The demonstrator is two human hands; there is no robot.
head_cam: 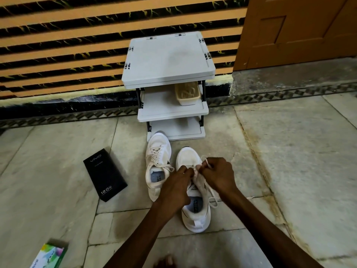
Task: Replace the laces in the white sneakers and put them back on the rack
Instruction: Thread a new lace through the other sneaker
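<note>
Left hand (176, 183) and right hand (218, 176), fingers pinching the lace (206, 161) over the near sneaker (195, 219). Risk: loose pinch, lace slips from an eyelet; trailing loop could snag

A grey plastic three-shelf rack (168, 60) stands against the wall. A small woven basket (187, 93) sits on its middle shelf, at the right. Two white sneakers (160, 146) lie side by side on the floor before it, a flat black cardboard box (105, 176) to their left.

Laced white sneaker (157, 151), second sneaker (190, 157) beside it, lace (197, 175) loose, toes toward grey three-shelf rack (168, 60)
</note>
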